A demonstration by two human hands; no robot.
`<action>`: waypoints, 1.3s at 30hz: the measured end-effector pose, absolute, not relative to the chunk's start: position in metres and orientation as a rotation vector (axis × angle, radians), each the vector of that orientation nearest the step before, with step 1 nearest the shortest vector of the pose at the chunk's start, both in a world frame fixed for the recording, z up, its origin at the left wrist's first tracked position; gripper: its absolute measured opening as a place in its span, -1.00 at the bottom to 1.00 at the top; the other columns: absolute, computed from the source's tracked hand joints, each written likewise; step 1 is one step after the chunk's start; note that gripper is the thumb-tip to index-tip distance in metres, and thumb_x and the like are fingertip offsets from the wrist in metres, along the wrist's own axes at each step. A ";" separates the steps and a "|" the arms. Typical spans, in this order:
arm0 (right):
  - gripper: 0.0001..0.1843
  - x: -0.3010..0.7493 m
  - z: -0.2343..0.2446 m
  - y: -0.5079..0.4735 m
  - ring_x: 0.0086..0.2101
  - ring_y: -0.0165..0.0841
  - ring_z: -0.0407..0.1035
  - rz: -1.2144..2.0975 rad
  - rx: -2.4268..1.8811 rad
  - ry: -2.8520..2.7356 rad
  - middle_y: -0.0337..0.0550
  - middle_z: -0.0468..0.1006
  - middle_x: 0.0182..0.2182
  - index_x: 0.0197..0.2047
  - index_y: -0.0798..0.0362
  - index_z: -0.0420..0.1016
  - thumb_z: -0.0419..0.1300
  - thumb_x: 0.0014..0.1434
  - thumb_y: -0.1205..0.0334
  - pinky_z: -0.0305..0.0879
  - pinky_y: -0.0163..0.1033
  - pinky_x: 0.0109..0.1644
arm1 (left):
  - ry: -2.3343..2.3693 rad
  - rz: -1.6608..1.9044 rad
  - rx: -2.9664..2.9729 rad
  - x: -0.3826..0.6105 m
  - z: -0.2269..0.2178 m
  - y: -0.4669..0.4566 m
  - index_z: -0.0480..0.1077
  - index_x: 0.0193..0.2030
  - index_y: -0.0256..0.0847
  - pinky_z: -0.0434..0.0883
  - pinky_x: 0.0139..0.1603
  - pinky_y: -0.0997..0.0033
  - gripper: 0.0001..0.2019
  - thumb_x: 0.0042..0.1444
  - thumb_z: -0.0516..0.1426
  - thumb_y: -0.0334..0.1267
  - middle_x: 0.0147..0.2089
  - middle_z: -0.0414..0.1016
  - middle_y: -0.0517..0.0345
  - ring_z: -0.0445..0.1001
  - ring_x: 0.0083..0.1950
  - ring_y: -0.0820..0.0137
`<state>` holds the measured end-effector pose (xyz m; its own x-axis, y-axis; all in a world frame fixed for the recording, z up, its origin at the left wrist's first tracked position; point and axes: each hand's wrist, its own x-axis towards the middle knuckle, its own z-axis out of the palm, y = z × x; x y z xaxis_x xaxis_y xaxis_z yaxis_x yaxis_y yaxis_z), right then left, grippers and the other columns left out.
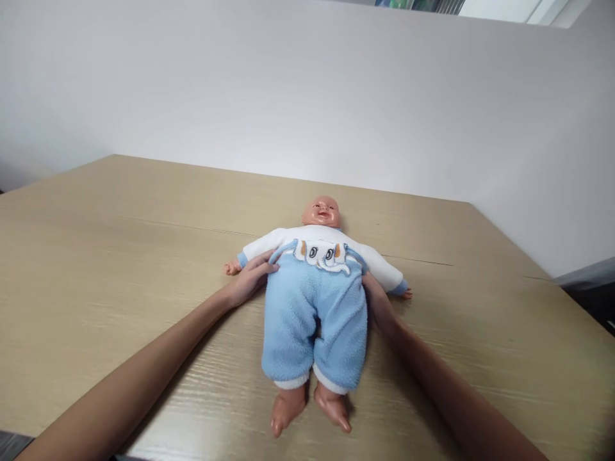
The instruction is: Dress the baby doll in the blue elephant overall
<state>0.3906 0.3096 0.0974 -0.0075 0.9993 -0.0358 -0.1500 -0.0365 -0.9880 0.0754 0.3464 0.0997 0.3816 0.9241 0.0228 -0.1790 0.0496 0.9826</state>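
Note:
A baby doll (314, 301) lies on its back on the wooden table (120, 256), head away from me, bare feet toward me. It wears light blue fleece trousers and a white top with an elephant patch. My left hand (250, 278) grips the doll's side at the waistband, fingers curled onto the blue fabric. Against the doll's other side, under its outstretched arm, rests my right hand (377, 301); its fingers are mostly hidden behind the trousers.
A plain white wall (307, 96) stands just behind the table's far edge. The table's right edge drops off near a dark floor (590, 294).

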 end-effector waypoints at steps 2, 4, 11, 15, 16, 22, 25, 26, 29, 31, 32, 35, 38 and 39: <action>-0.87 0.397 0.104 0.307 -0.15 -0.14 0.40 1.208 -1.121 -1.225 -0.21 0.54 -0.26 -0.19 -0.11 0.47 0.22 0.26 0.05 0.40 -0.06 0.03 | 0.874 0.990 1.403 0.069 0.105 0.348 0.52 -0.09 -0.19 0.34 0.02 0.29 -0.77 0.26 0.28 -0.09 -0.12 0.47 0.12 0.38 -0.05 0.22; -0.88 0.405 0.114 0.305 -0.19 -0.15 0.33 1.119 -1.125 -1.379 -0.20 0.46 -0.29 -0.26 -0.09 0.46 0.21 0.26 0.08 0.34 -0.07 0.00 | 0.907 0.968 1.552 0.064 0.112 0.348 0.47 -0.16 -0.19 0.28 -0.07 0.32 -0.74 0.32 0.27 -0.03 -0.20 0.36 0.17 0.30 -0.13 0.28; -0.75 0.409 0.125 0.320 -0.26 -0.20 0.30 1.065 -1.146 -1.428 -0.24 0.40 -0.32 -0.24 -0.11 0.40 0.25 0.34 -0.08 0.32 -0.14 -0.10 | 0.802 1.127 1.711 0.081 0.130 0.353 0.39 -0.09 -0.15 0.33 0.06 0.34 -0.71 0.44 0.22 0.04 -0.07 0.39 0.14 0.34 -0.01 0.26; -0.63 0.411 0.112 0.326 -0.33 -0.24 0.33 1.139 -1.212 -1.406 -0.29 0.44 -0.37 -0.16 -0.12 0.39 0.25 0.33 -0.24 0.34 -0.17 -0.20 | 0.942 1.080 1.555 0.084 0.120 0.356 0.39 -0.03 -0.14 0.36 -0.04 0.36 -0.63 0.47 0.15 0.16 -0.13 0.42 0.17 0.36 -0.10 0.29; -0.60 0.413 0.111 0.325 -0.32 -0.23 0.35 1.138 -1.220 -1.430 -0.28 0.47 -0.36 -0.16 -0.11 0.41 0.29 0.31 -0.26 0.36 -0.17 -0.19 | 0.967 1.041 1.562 0.082 0.116 0.357 0.40 -0.02 -0.14 0.37 -0.03 0.35 -0.61 0.47 0.13 0.18 -0.13 0.44 0.17 0.37 -0.11 0.28; -0.56 0.420 0.114 0.311 -0.19 -0.16 0.36 1.032 -1.284 -1.549 -0.20 0.53 -0.29 -0.29 -0.08 0.51 0.37 0.28 -0.28 0.38 -0.06 0.07 | 1.008 0.857 1.840 0.060 0.103 0.355 0.50 0.05 -0.16 0.36 0.33 0.15 -0.66 0.43 0.16 0.07 0.04 0.57 0.06 0.46 0.16 0.09; -0.56 0.411 0.107 0.307 0.02 -0.06 0.47 1.090 -1.309 -1.448 -0.15 0.67 -0.11 -0.11 -0.11 0.60 0.34 0.30 -0.31 0.39 0.04 0.29 | 1.026 0.860 1.750 0.062 0.101 0.351 0.53 0.14 -0.14 0.34 0.46 0.08 -0.62 0.42 0.15 0.08 0.15 0.61 0.04 0.46 0.30 0.01; -0.55 0.407 0.104 0.306 0.11 -0.04 0.49 1.147 -1.298 -1.352 -0.14 0.71 -0.04 -0.04 -0.13 0.62 0.33 0.30 -0.33 0.39 0.07 0.35 | 1.044 0.882 1.693 0.066 0.100 0.350 0.54 0.15 -0.13 0.32 0.49 0.06 -0.60 0.42 0.14 0.10 0.18 0.62 0.03 0.45 0.35 0.00; -0.50 0.392 0.097 0.303 0.30 -0.03 0.48 1.358 -1.170 -1.019 -0.16 0.73 0.16 0.11 -0.19 0.66 0.36 0.28 -0.32 0.39 0.12 0.46 | 1.141 1.032 1.437 0.080 0.092 0.348 0.56 0.22 -0.09 0.28 0.55 0.01 -0.54 0.39 0.17 0.15 0.30 0.60 -0.04 0.39 0.48 -0.03; -0.47 0.384 0.095 0.302 0.34 -0.02 0.48 1.439 -1.088 -0.894 -0.17 0.72 0.21 0.18 -0.20 0.66 0.40 0.27 -0.28 0.40 0.14 0.48 | 1.150 1.126 1.251 0.090 0.086 0.346 0.55 0.27 -0.11 0.32 0.53 -0.05 -0.47 0.34 0.22 0.19 0.36 0.57 -0.12 0.39 0.50 -0.06; -0.45 0.382 0.095 0.302 0.35 -0.02 0.47 1.451 -1.073 -0.875 -0.17 0.72 0.22 0.21 -0.19 0.65 0.42 0.26 -0.26 0.40 0.14 0.49 | 1.123 1.155 1.177 0.094 0.084 0.346 0.55 0.28 -0.13 0.35 0.50 -0.07 -0.43 0.31 0.24 0.20 0.37 0.57 -0.15 0.41 0.48 -0.07; -0.40 0.380 0.097 0.304 0.38 -0.02 0.44 1.419 -1.073 -0.858 -0.17 0.73 0.21 0.23 -0.17 0.64 0.47 0.22 -0.24 0.38 0.12 0.51 | 1.001 1.156 1.113 0.099 0.082 0.345 0.57 0.26 -0.12 0.37 0.48 -0.03 -0.39 0.24 0.31 0.24 0.34 0.61 -0.10 0.45 0.44 -0.07; -0.39 0.382 0.100 0.307 0.38 -0.03 0.44 1.395 -1.101 -0.874 -0.24 0.74 0.19 0.23 -0.21 0.65 0.49 0.19 -0.24 0.39 0.12 0.51 | 0.921 1.100 1.162 0.096 0.088 0.345 0.63 0.18 -0.10 0.42 0.39 0.05 -0.42 0.20 0.36 0.25 0.22 0.69 -0.03 0.52 0.34 -0.07; -0.39 0.382 0.101 0.308 0.38 -0.03 0.45 1.389 -1.113 -0.881 -0.25 0.75 0.19 0.23 -0.22 0.65 0.49 0.19 -0.25 0.40 0.11 0.50 | 0.898 1.077 1.181 0.095 0.091 0.346 0.64 0.17 -0.11 0.45 0.33 0.06 -0.43 0.19 0.36 0.24 0.18 0.70 -0.03 0.56 0.28 -0.06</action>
